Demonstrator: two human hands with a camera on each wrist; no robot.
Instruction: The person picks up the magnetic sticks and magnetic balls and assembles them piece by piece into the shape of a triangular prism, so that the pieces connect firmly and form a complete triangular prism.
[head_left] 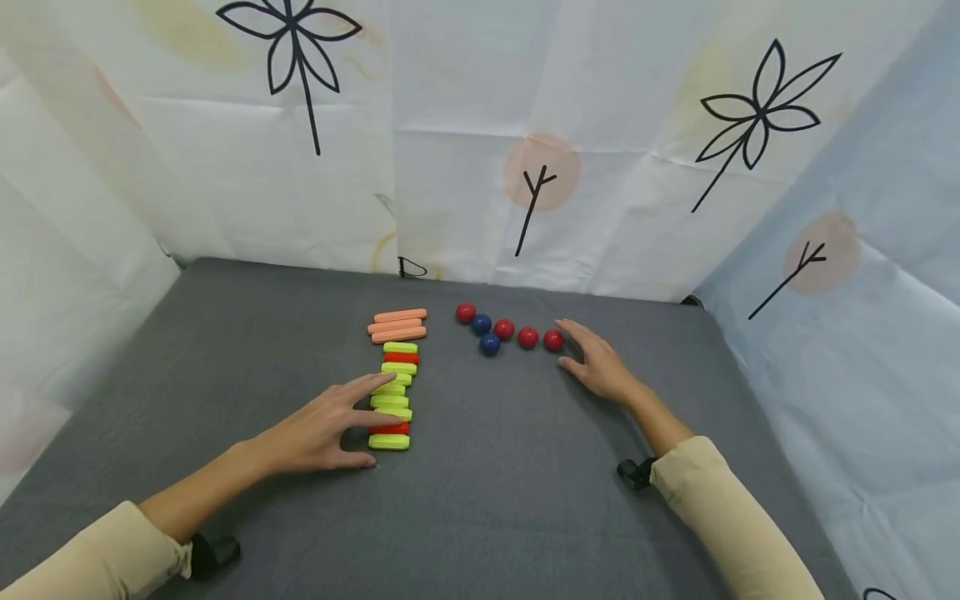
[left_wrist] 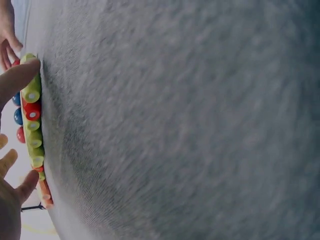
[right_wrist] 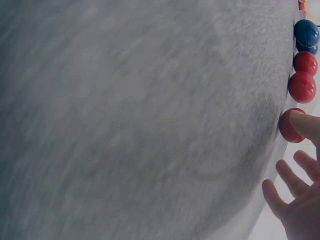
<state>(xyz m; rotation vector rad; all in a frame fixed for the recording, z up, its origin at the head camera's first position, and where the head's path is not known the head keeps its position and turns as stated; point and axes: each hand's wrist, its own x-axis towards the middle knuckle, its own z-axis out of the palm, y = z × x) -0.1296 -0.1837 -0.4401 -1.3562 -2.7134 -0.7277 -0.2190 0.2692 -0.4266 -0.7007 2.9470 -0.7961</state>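
My left hand [head_left: 330, 429] spreads its fingers over a column of short yellow-green sticks [head_left: 390, 402] and red sticks [head_left: 401, 358] lying side by side. Its fingers overlap the column in the head view, while the thumb is beside the near end. In the left wrist view, the yellow-green stick [left_wrist: 31, 95] shows a pale dot on its end. My right hand [head_left: 597, 364], fingers parted, is at the red ball [head_left: 553, 340] that ends a row on the right. From the right wrist, one fingertip overlaps that red ball [right_wrist: 290, 129]; nothing is gripped.
Beyond the column lie orange sticks [head_left: 397, 326], longer than the others. More red balls [head_left: 528, 337] and two blue balls [head_left: 490, 345] sit in a loose line to their right. Patterned white cloth [head_left: 465, 208] hangs behind the grey table [head_left: 487, 517] and down both its sides.
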